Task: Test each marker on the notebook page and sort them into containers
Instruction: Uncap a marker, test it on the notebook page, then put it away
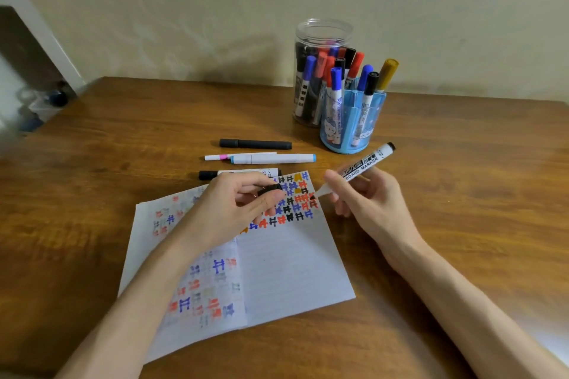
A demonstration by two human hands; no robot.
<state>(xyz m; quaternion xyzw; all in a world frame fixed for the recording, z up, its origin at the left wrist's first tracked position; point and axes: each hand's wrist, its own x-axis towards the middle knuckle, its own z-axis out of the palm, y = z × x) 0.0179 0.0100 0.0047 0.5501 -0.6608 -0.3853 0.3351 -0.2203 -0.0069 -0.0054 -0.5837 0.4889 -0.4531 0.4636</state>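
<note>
An open notebook [286, 274] lies on the wooden table, its right page marked at the top with rows of black, blue, red and orange test marks. My right hand [363, 197] holds a white board marker [360, 167], uncapped, its black tip touching the page's upper right edge. My left hand [237, 203] rests on the page and pinches the black cap [271, 188]. Behind the notebook lie a black marker [255, 144], a thin pink-banded pen [215, 157], a white marker with blue ends [274, 159] and a black-capped white marker [215, 174].
A clear plastic jar [311, 77] and a blue divided pen holder [351, 126] stand at the back right, each filled with several markers. The wall runs close behind them. The table's left edge drops off near a blurred shelf.
</note>
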